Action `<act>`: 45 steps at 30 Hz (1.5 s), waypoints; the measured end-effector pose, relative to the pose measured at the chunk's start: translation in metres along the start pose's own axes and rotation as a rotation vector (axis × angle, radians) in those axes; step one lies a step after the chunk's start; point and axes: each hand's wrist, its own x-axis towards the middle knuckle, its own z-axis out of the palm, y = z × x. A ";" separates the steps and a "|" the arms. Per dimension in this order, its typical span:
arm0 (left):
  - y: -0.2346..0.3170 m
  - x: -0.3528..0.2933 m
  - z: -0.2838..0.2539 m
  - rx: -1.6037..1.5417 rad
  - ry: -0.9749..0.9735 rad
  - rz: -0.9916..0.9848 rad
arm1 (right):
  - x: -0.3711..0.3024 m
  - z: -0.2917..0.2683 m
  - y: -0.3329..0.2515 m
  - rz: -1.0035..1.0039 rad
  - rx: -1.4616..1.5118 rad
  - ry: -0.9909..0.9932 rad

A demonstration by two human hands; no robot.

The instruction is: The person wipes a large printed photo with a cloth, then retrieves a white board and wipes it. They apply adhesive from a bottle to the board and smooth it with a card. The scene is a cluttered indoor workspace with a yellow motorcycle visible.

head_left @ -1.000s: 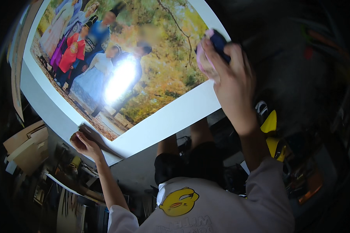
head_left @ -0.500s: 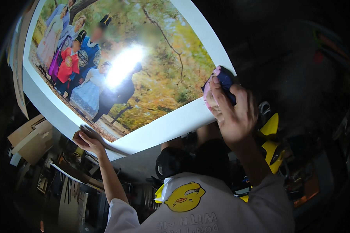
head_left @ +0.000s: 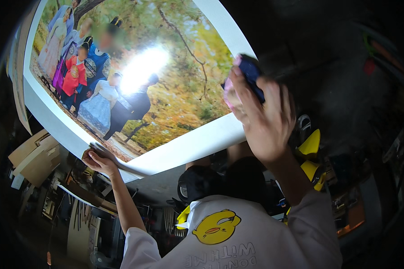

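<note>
A large glossy photo print (head_left: 186, 110) with a wide white border fills the upper left, and a bright glare spot lies on it. It shows several people in colourful traditional dress among autumn trees. My left hand (head_left: 101, 162) is closed at the print's near left edge, its fingers curled against the white border. In my right hand (head_left: 269, 119) is a bunched pink and navy cloth (head_left: 251, 78), over the print's right edge. The fingers wrap round it; whether the cloth touches the surface I cannot tell.
Cardboard or board pieces (head_left: 38, 157) lie at the left, with long thin strips (head_left: 81, 219) below them. Yellow shiny parts (head_left: 310, 143) stand right of my right forearm. The floor (head_left: 327, 80) beyond the print is dark.
My right hand has moved up and a little left with the cloth. The print appears slightly farther left and up in the view. My left hand keeps its place at the edge.
</note>
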 end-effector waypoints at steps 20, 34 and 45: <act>-0.017 -0.003 -0.009 0.019 0.094 0.000 | -0.002 -0.004 -0.002 0.077 0.104 -0.036; 0.154 -0.043 0.030 0.093 -0.207 0.463 | -0.069 -0.030 0.045 0.274 0.461 -0.207; 0.237 -0.072 0.087 -0.044 -0.648 0.641 | -0.067 -0.015 0.051 0.190 0.430 -0.134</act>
